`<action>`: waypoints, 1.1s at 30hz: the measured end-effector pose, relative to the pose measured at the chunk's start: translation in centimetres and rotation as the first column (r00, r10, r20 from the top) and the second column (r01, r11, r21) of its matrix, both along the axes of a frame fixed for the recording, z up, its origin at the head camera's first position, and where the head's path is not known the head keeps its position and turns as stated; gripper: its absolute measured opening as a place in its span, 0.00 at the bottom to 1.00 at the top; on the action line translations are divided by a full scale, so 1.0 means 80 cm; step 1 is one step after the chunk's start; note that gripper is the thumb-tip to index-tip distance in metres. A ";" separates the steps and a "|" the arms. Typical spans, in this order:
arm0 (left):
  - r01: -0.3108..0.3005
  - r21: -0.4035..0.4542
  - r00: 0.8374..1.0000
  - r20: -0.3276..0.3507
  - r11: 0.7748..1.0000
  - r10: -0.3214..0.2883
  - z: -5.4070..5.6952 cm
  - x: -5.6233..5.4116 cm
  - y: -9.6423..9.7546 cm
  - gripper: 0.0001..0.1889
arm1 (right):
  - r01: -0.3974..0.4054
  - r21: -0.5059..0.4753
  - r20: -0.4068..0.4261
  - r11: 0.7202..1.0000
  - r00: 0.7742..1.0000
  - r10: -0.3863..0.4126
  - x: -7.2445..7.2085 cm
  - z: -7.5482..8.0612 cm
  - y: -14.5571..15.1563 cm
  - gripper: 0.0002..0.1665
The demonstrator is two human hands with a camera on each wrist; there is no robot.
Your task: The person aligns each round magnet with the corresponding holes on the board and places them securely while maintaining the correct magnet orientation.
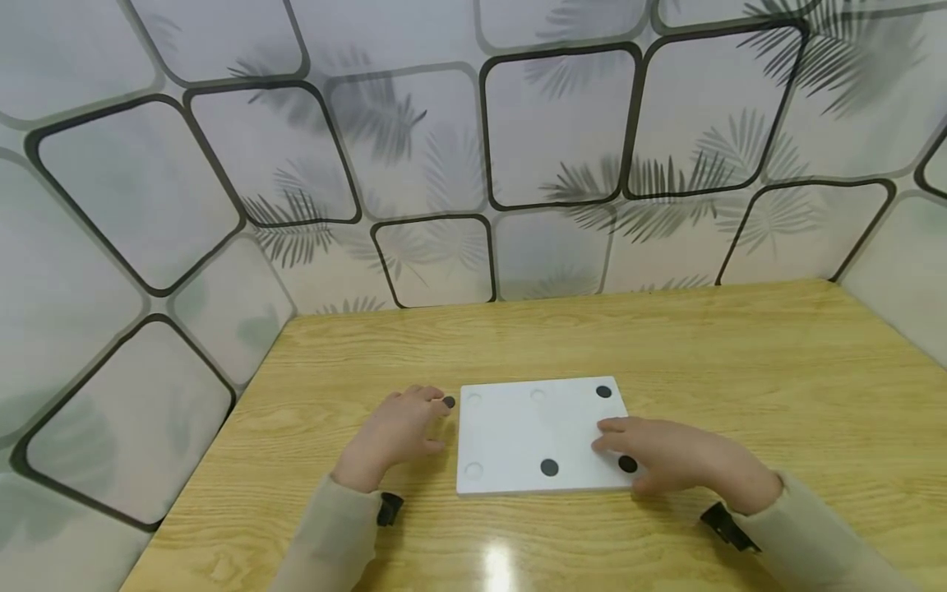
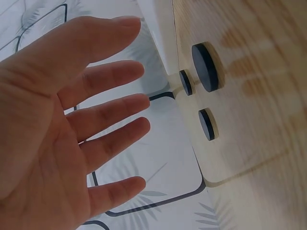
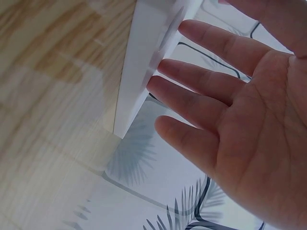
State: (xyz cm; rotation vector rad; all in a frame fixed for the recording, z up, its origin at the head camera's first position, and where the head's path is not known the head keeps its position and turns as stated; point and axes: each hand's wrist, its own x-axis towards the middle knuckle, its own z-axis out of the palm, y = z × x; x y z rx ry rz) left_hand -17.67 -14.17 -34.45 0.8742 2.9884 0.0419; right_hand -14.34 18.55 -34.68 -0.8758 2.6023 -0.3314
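A white rectangular board with round recesses lies on the table. Black discs fill three recesses: at its far right corner, near middle and near right. Left of the board, my left hand hovers with its fingers spread and palm bare. Three more discs lie on the wood beside it in the left wrist view, a closer one and two farther ones; in the head view the hand hides all but one disc. My right hand reaches over the board's right edge, fingers extended, holding nothing.
The wooden table meets a wall with leaf and rounded-square patterns at the back and left. Black straps show at both wrists. Light glares off the table's front.
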 end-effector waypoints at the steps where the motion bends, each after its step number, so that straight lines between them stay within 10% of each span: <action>1: 0.000 -0.004 1.000 0.000 1.000 0.000 0.000 0.000 0.000 0.21 | 0.001 -0.001 0.003 1.000 1.000 -0.001 0.000 0.000 0.000 0.31; 33: -0.165 -0.071 0.980 0.097 0.984 0.172 -0.005 0.000 -0.006 0.14 | 0.000 0.011 -0.006 1.000 1.000 0.000 0.000 0.002 -0.002 0.30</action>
